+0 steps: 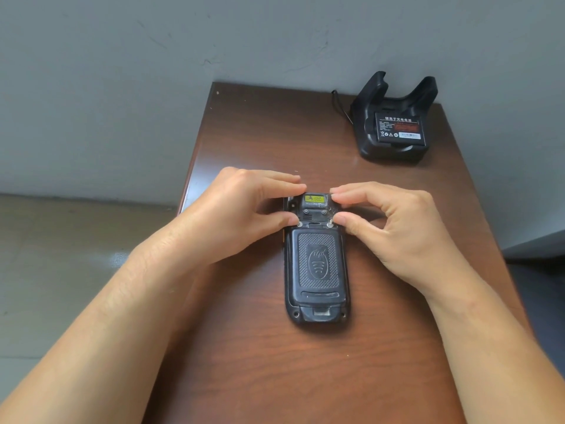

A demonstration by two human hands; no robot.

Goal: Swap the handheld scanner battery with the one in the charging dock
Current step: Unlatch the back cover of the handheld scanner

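Note:
A black handheld scanner (pixel 316 270) lies face down in the middle of the brown table (pixel 275 362), its textured battery cover closed. My left hand (pixel 244 209) grips the scanner's top left corner, thumb by the left silver latch. My right hand (pixel 397 228) pinches the top right corner, thumb on the right latch. At the far right stands the black charging dock (pixel 394 117), with a black labelled battery (pixel 399 128) seated in its slot.
The dock's thin black cable (pixel 339 102) runs off behind it. A grey wall rises behind the table. The table's left edge drops to a tiled floor (pixel 61 270); its right edge is near the dock.

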